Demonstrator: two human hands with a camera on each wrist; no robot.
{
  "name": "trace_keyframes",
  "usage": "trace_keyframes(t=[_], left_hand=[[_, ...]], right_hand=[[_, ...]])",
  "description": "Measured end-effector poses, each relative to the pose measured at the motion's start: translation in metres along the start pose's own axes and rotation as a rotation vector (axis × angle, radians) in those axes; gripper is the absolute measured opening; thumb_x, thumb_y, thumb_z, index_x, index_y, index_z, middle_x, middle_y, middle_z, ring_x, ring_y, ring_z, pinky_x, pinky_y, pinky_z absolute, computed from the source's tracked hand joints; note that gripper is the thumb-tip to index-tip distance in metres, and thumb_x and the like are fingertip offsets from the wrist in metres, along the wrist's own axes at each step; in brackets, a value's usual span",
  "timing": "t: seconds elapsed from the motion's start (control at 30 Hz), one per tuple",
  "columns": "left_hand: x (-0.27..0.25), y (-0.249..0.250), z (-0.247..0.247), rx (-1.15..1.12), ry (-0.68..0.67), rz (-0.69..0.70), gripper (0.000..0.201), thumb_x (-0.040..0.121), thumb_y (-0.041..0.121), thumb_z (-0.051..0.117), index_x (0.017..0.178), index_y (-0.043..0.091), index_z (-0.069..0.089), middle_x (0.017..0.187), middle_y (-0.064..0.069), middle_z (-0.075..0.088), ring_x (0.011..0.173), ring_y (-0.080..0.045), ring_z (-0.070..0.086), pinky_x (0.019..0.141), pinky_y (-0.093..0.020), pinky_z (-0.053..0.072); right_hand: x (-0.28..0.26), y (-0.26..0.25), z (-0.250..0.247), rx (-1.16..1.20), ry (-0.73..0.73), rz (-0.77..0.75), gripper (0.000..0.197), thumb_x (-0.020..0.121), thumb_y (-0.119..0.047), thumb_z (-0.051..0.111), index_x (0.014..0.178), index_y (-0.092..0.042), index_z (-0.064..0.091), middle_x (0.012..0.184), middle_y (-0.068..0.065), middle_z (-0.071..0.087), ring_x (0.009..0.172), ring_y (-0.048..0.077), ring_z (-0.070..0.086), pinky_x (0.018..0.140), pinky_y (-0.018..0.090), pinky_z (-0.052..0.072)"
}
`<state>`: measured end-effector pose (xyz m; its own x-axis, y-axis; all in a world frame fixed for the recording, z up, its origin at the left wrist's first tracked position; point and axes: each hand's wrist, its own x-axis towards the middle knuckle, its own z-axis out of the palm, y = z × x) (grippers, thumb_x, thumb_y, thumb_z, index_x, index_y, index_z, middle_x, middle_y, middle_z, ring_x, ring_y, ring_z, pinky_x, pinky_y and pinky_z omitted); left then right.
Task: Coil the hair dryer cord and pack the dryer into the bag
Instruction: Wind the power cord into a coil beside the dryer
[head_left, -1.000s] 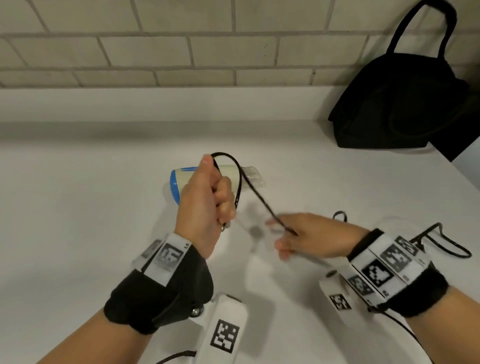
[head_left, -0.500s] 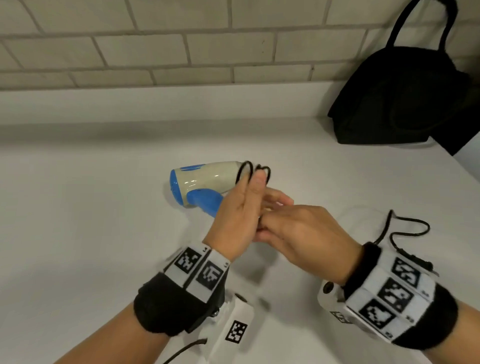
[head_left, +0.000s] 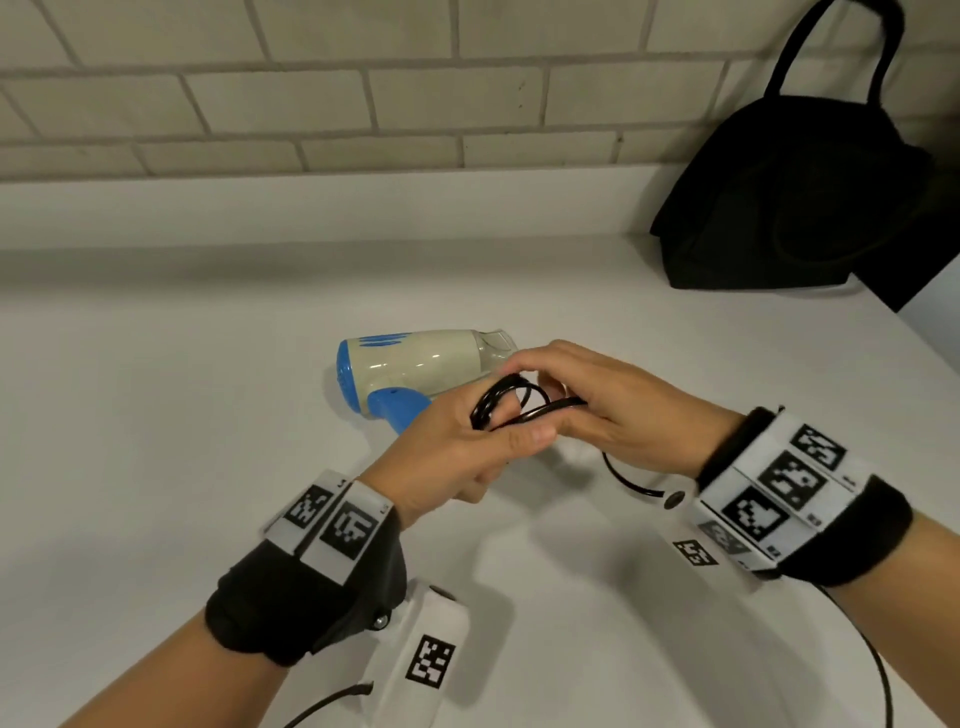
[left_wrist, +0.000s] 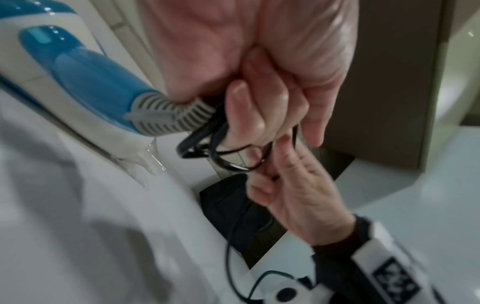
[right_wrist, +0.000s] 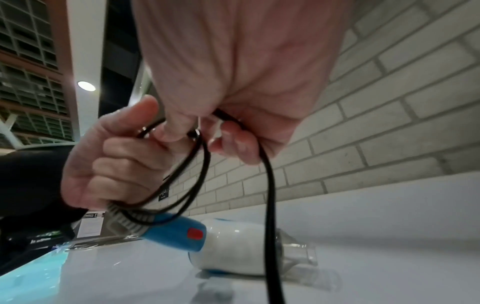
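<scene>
**Both hands on the cord loops above the dryer's handle**

The hair dryer (head_left: 415, 366) lies on its side near the middle of the white bench (head_left: 156, 415), its blue rear grille toward the left edge and its clear nozzle toward the right. Its blue handle points toward the person, and the handle's end is hidden in the head view behind the left hand (head_left: 462, 457).

The left hand has its fingers curled, with several loops of the black cord (head_left: 511, 402) wound around them; the left wrist view shows the loops hanging from the fingers just past the grey ribbed strain relief (left_wrist: 166, 118) at the handle's end. The right hand (head_left: 618, 410) meets it from the right, fingers bent and pinching the cord at the loops. Exactly which fingers close on the strand is hard to make out, since the two hands overlap.

From the right hand a free length of cord drops down toward the bench; in the head view only a short arc of it shows under the wrist before it passes out of sight behind the wrist camera. The plug is not visible in any view.

The black bag (head_left: 795, 208) stands at the far right corner of the bench against the brick wall (head_left: 311, 104), well apart from the dryer. Its handles rise up the wall and the right side is cut off by the frame edge; whether its mouth is open cannot be told.
</scene>
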<state>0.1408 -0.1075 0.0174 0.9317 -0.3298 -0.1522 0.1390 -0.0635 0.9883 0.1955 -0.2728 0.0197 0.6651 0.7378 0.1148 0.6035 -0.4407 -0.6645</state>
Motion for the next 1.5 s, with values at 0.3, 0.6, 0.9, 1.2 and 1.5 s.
trace_keyframes(t=[0.3, 0.6, 0.9, 1.2, 1.5], left_hand=[[0.000, 0.003, 0.000, -0.249, 0.114, -0.019, 0.027, 0.071, 0.043, 0.047, 0.056, 0.021, 0.046, 0.035, 0.011, 0.025, 0.026, -0.004, 0.023, 0.036, -0.018, 0.037], [0.006, 0.004, -0.002, -0.596, 0.230, -0.127, 0.056, 0.091, 0.044, 0.035, 0.040, 0.023, 0.031, 0.028, 0.012, 0.022, 0.021, -0.001, 0.016, 0.030, -0.011, 0.013], [0.000, 0.019, -0.034, -0.724, 0.448, 0.048, 0.055, 0.094, 0.042, 0.033, 0.043, 0.022, 0.029, 0.027, 0.007, 0.022, 0.023, -0.005, 0.010, 0.027, -0.013, 0.011], [0.008, 0.030, -0.012, -0.326, 0.694, 0.144, 0.051, 0.095, 0.037, 0.033, 0.046, 0.024, 0.026, 0.031, 0.009, 0.025, 0.028, -0.005, 0.018, 0.038, -0.017, 0.012], [0.004, 0.012, 0.014, 0.219, 0.401, 0.340, 0.039, 0.081, 0.042, 0.032, 0.060, 0.011, 0.041, 0.052, 0.003, 0.039, 0.044, -0.003, 0.038, 0.046, -0.008, 0.033]], right_hand=[[0.015, -0.005, 0.018, 0.538, 0.125, 0.178, 0.020, 0.090, -0.015, 0.045, 0.071, -0.020, 0.048, 0.050, -0.004, 0.055, 0.034, 0.003, 0.044, 0.036, 0.013, 0.036], [0.030, -0.011, 0.036, 0.723, 0.244, 0.177, 0.029, 0.087, -0.032, 0.041, 0.063, -0.017, 0.043, 0.036, -0.005, 0.048, 0.032, 0.005, 0.034, 0.032, 0.016, 0.028], [-0.013, 0.022, 0.021, 0.153, -0.224, 0.410, 0.014, 0.087, -0.038, 0.050, 0.091, -0.026, 0.055, 0.050, -0.009, 0.053, 0.056, 0.018, 0.052, 0.065, 0.036, 0.046], [-0.011, 0.005, 0.036, -0.686, 0.168, -0.114, 0.031, 0.080, -0.036, 0.039, 0.075, -0.025, 0.067, 0.061, -0.008, 0.062, 0.051, 0.017, 0.058, 0.042, 0.019, 0.037], [-0.009, -0.026, 0.025, -0.486, 0.348, -0.271, 0.020, 0.082, -0.032, 0.050, 0.076, -0.023, 0.067, 0.066, -0.008, 0.064, 0.057, 0.015, 0.054, 0.050, 0.023, 0.043]])
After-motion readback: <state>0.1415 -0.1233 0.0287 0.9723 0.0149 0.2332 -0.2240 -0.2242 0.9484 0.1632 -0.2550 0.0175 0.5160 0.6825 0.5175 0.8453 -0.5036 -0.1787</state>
